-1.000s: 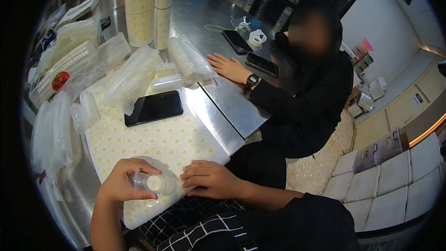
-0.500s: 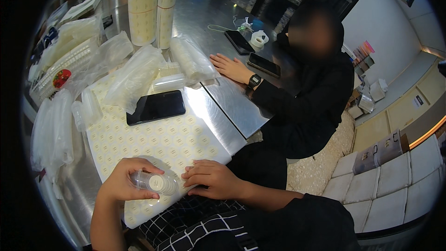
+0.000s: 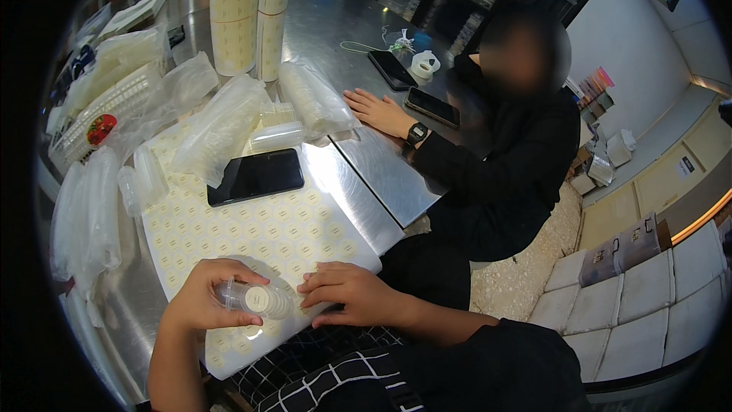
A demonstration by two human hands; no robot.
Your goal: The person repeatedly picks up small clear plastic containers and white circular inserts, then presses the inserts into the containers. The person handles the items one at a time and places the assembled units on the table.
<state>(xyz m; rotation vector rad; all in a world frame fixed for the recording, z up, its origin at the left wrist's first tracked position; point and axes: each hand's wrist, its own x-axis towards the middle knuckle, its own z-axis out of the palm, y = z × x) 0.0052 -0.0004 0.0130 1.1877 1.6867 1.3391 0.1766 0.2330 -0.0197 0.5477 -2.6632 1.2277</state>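
One left hand (image 3: 197, 294) curls round clear cups (image 3: 255, 301); squeeze softly. Beside it, the right hand (image 3: 347, 295) is loosely bent; can't tell if it grips the sheet (image 3: 244, 236).

Three smartphones (image 3: 255, 176) are lying flat, while two label-sheet rolls (image 3: 235, 15) are standing upright. One stack of clear plastic cups (image 3: 261, 300) is being held, and one wristwatch (image 3: 416, 133) and one white tape roll (image 3: 425, 65) are showing.

My metal counter (image 3: 324, 19) carries a printed sheet (image 3: 252, 236): clear plastic packs (image 3: 90, 210) lie left of the sheet, tall rolls (image 3: 235, 15) stand beyond it, two phones (image 3: 433, 107) lie off its far right.
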